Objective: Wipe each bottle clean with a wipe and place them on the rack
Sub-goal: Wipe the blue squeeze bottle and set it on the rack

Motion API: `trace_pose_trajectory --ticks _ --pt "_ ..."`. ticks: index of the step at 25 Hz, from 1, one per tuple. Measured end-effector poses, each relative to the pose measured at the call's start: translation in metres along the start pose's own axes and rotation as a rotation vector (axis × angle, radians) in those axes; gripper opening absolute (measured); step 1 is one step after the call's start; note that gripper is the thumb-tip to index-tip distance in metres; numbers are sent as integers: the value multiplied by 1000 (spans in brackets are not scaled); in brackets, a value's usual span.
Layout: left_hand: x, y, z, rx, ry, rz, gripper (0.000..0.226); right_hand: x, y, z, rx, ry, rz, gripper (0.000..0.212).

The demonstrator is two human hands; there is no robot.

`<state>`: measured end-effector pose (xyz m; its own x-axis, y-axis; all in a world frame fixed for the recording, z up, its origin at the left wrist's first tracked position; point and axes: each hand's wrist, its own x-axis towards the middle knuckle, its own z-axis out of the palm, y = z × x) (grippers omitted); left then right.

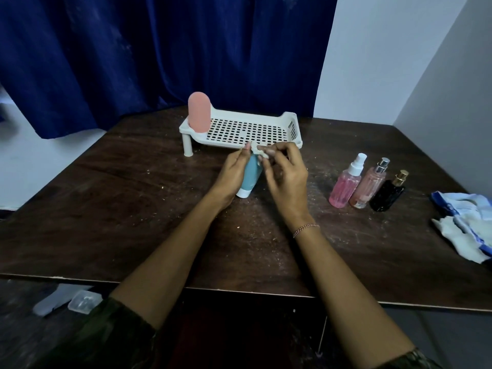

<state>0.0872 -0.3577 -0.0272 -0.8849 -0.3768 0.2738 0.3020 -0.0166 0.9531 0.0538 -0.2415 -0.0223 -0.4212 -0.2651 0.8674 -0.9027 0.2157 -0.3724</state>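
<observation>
The left hand (234,173) grips a teal tube (249,177) upright, cap down, above the bench (133,209) in front of the white rack (241,130). The right hand (286,177) fingers (271,151) pinch a crumpled wipe (258,149) at the tube's top. A pink bottle (199,112) stands on the rack's left end, and three spray bottles (367,183) stand to the right

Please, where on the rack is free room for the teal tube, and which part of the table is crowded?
The rack's grid is bare from the pink bottle at its left end to its right wall. The table left of the left hand is also open. Crowded: the right side, with three spray bottles and the wipe pack.
</observation>
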Motion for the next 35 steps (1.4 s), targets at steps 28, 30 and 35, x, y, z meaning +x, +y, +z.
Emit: trace_pose_trajectory --ticks 28,30,35 --pt "-5 2 5 172 -133 151 41 7 8 -6 32 53 147 11" --pt "-6 1 5 165 -149 154 41 5 7 -6 37 35 129 11" --pt "-3 0 3 135 -150 152 43 6 9 -5 111 38 129 12"
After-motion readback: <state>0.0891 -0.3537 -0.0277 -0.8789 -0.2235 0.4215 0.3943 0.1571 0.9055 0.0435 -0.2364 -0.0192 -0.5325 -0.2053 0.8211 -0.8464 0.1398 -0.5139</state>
